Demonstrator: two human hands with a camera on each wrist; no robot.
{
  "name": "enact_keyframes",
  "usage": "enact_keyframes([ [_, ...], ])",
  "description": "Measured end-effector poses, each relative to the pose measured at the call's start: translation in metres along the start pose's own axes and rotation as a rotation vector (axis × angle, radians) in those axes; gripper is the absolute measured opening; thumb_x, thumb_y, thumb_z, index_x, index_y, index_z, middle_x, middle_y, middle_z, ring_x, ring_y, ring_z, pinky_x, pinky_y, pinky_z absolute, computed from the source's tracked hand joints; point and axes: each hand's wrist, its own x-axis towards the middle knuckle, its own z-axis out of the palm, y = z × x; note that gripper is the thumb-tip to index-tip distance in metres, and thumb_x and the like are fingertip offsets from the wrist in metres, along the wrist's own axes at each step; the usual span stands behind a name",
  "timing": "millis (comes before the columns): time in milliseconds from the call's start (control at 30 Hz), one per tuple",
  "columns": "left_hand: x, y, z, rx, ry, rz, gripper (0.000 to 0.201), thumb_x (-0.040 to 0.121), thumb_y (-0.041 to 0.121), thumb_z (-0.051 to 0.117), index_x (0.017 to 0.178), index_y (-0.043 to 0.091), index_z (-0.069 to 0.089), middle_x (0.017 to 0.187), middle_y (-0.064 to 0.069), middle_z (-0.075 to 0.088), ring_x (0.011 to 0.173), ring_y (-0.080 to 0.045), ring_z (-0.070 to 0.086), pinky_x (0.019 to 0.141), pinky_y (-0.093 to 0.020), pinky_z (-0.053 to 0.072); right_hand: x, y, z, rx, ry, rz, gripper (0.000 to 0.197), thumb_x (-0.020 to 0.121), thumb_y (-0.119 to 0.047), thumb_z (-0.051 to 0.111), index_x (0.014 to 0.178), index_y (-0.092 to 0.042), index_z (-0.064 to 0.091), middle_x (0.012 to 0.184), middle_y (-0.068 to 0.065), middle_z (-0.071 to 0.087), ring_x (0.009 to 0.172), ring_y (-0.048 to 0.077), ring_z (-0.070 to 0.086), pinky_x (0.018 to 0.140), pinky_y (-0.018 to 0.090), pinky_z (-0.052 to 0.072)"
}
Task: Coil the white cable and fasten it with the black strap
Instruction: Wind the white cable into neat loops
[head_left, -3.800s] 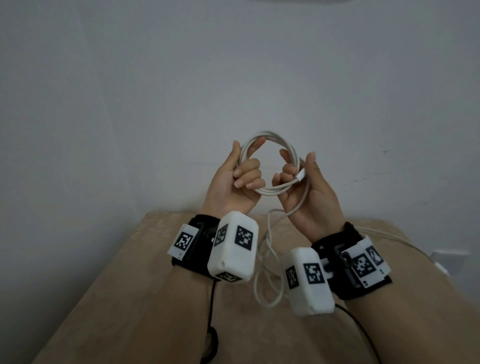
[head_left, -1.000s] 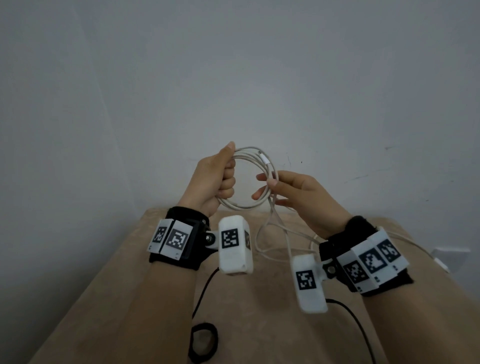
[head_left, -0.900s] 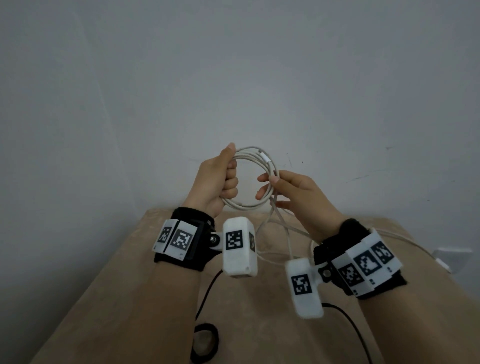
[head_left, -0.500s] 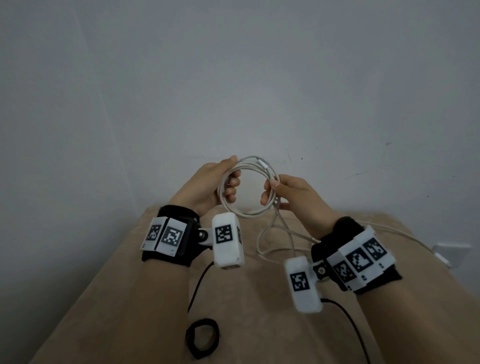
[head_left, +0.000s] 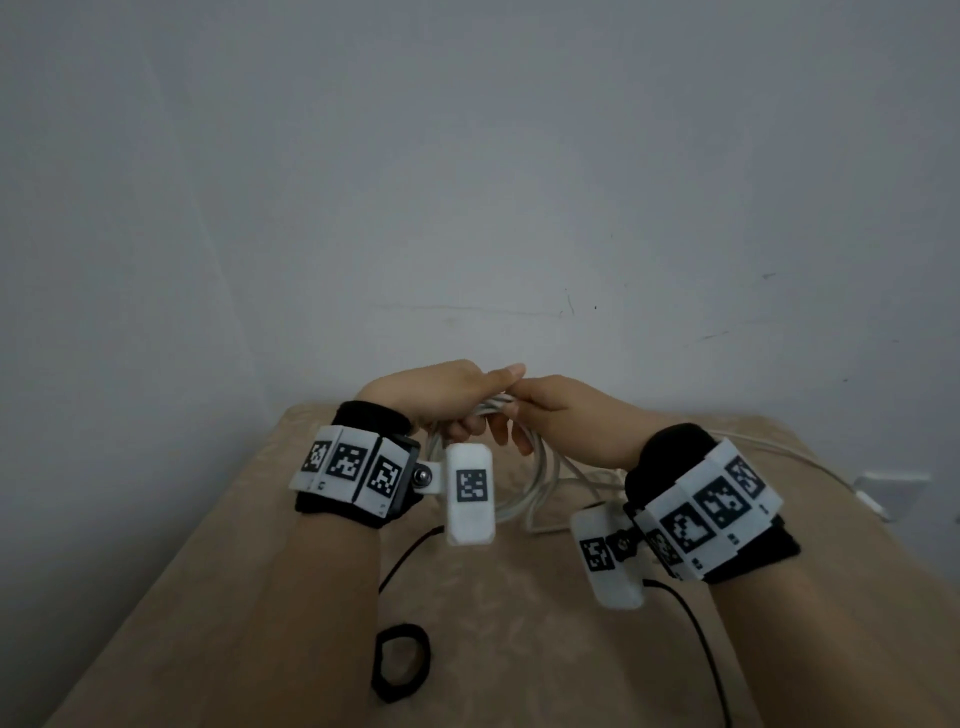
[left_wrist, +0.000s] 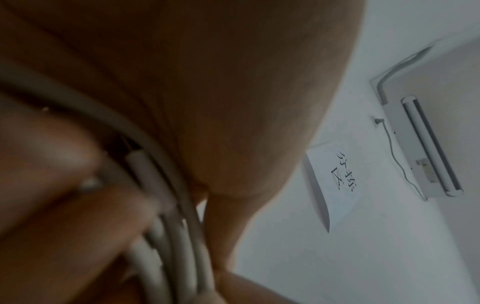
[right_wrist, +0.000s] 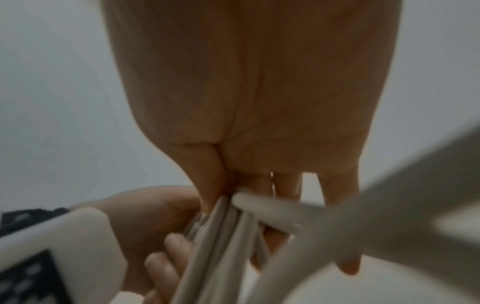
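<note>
Your left hand (head_left: 436, 395) and right hand (head_left: 561, 415) both pinch the white cable (head_left: 540, 467) coil's top, above the table (head_left: 260, 597). Coiling's mostly done, w/ a loose tail at 3 o'clock. Black strap (head_left: 401, 661) lies untouched at 6 o'clock; fastening's left.

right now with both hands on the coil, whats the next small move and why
Probably let the right hand release and reach down for the black strap, while the left hand keeps gripping the bundled white cable. The loops look gathered, yet the strap lies untouched on the tan table near the body, and part of the cable trails loose to the right, so one more wrap may come first.
</note>
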Motion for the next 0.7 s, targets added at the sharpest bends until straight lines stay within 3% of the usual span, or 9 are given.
enact_keyframes([
  [67,0.002,0.000,0.001,-0.041,0.047,0.036,0.064,0.099,0.051,0.033,0.067,0.007,0.066,0.042,0.010,0.037,0.040,-0.009,0.032,0.045,-0.020,0.031,0.000,0.003,-0.002,0.055,0.049,-0.025,0.031,0.101,-0.022,0.040,0.085,-0.012,0.065,0.073,-0.004,0.063,0.075,0.014,0.056,0.079,0.033,0.044],
  [133,0.004,0.000,0.001,-0.087,0.133,0.087,0.063,0.100,0.047,0.036,0.064,0.005,0.067,0.040,0.010,0.036,0.039,-0.009,0.030,0.044,-0.020,0.030,-0.002,0.005,-0.006,0.176,0.109,-0.044,0.039,0.102,-0.026,0.040,0.084,-0.009,0.070,0.083,0.006,0.069,0.079,0.021,0.060,0.083,0.036,0.046],
  [200,0.006,-0.001,-0.001,-0.139,0.212,0.130,0.064,0.100,0.044,0.037,0.063,0.003,0.068,0.039,0.010,0.035,0.037,-0.009,0.029,0.042,-0.020,0.028,-0.004,0.006,-0.008,0.371,0.141,-0.037,0.044,0.103,-0.026,0.037,0.089,-0.001,0.071,0.097,0.014,0.071,0.093,0.025,0.065,0.090,0.033,0.050],
  [267,0.007,-0.004,-0.005,-0.171,0.296,0.161,0.064,0.100,0.042,0.039,0.056,0.004,0.064,0.038,0.009,0.034,0.037,-0.009,0.028,0.041,-0.020,0.027,-0.006,0.007,-0.011,0.547,0.201,0.012,0.039,0.103,-0.022,0.038,0.099,0.002,0.069,0.105,0.014,0.071,0.104,0.023,0.066,0.093,0.030,0.052],
  [367,0.006,-0.012,-0.013,-0.279,0.423,0.191,0.058,0.100,0.037,0.042,0.051,0.008,0.053,0.039,0.007,0.035,0.036,-0.009,0.026,0.040,-0.019,0.023,-0.009,0.018,-0.021,0.524,0.305,0.066,0.027,0.100,-0.018,0.043,0.101,-0.010,0.069,0.105,0.004,0.070,0.106,0.017,0.064,0.093,0.030,0.052],
  [467,0.005,-0.018,-0.021,-0.501,0.537,0.200,0.054,0.101,0.033,0.042,0.051,0.012,0.043,0.040,0.007,0.032,0.035,-0.007,0.021,0.039,-0.017,0.017,-0.016,0.025,-0.029,0.409,0.325,0.075,0.020,0.096,-0.023,0.052,0.096,-0.020,0.072,0.099,-0.007,0.071,0.098,0.008,0.064,0.089,0.029,0.053],
  [600,0.006,-0.023,-0.027,-0.598,0.670,0.166,0.052,0.101,0.031,0.039,0.052,0.014,0.042,0.042,0.007,0.031,0.032,-0.006,0.020,0.036,-0.016,0.017,-0.020,0.020,-0.032,0.423,0.292,0.131,0.024,0.088,-0.034,0.063,0.080,-0.013,0.070,0.068,-0.003,0.069,0.062,0.009,0.062,0.059,0.025,0.053],
  [700,0.005,-0.028,-0.031,-0.687,0.732,0.107,0.050,0.101,0.029,0.037,0.054,0.013,0.041,0.041,0.006,0.030,0.031,-0.006,0.019,0.035,-0.015,0.016,-0.022,0.031,-0.035,0.559,0.501,0.196,0.024,0.084,-0.025,0.069,0.068,-0.011,0.060,0.057,-0.003,0.054,0.050,0.008,0.049,0.052,0.022,0.049],
])
